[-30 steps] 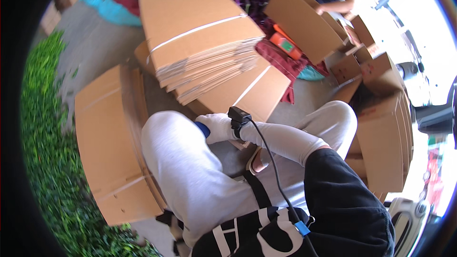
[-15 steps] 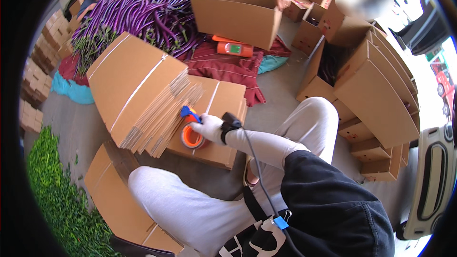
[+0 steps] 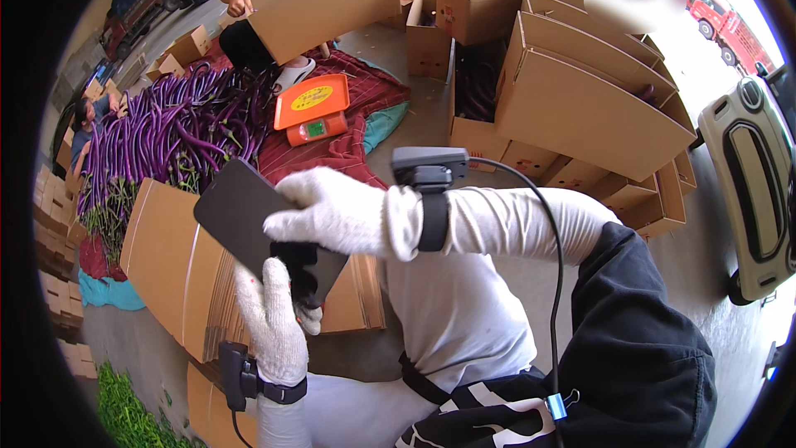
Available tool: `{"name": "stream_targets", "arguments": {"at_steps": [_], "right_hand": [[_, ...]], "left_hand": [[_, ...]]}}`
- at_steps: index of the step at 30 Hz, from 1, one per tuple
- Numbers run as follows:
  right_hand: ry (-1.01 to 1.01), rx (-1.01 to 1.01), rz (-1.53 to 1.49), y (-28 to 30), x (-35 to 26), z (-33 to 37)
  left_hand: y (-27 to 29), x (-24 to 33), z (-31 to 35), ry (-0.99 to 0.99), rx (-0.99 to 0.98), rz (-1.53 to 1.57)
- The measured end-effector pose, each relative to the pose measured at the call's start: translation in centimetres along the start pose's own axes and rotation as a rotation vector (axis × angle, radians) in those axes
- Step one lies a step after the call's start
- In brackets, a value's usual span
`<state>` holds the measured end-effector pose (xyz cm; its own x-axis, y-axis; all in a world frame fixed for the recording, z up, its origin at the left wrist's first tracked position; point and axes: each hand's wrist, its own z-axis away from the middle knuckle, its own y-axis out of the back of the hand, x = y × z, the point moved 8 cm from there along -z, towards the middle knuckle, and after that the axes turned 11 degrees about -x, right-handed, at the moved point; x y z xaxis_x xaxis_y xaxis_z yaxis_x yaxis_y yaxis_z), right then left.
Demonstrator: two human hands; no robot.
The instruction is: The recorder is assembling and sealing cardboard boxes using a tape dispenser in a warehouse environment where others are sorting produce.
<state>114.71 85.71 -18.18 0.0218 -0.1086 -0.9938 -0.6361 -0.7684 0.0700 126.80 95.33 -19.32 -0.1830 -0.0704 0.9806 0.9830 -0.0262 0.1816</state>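
A smartphone with a dark screen is held tilted in front of me, above the stacked flat cardboard boxes. My left hand, in a white knitted glove, grips its lower side, with some fingertips showing past the near edge. The gloved right hand closes over the phone's right edge from above, thumb lying across the screen. Each wrist carries a black strapped device. Dark reflections cover the lower part of the screen. The tape dispenser is not visible.
Purple eggplants lie heaped on a red cloth, beside an orange scale. Another person's hand holds an open carton. Filled cartons crowd the right, near a beige vehicle part. Green peppers lie lower left.
My right hand, earlier on the orange tape dispenser, now holds a smartphone. My left hand has come into view on it too. The view has turned, and the other person's carton has shifted.
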Motion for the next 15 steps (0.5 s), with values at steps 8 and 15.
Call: {"name": "stream_targets", "arguments": {"at_steps": [8, 15], "right_hand": [[0.06, 0.676, -0.209, 18.8, 10.7, 6.2], [-0.252, 0.767, -0.238, 21.7, 33.6, -1.7]], "left_hand": [[13.5, -6.5, 0.5, 0.123, 0.127, -0.297], [33.6, -15.9, 14.9, 0.37, 0.583, -0.272]]}}
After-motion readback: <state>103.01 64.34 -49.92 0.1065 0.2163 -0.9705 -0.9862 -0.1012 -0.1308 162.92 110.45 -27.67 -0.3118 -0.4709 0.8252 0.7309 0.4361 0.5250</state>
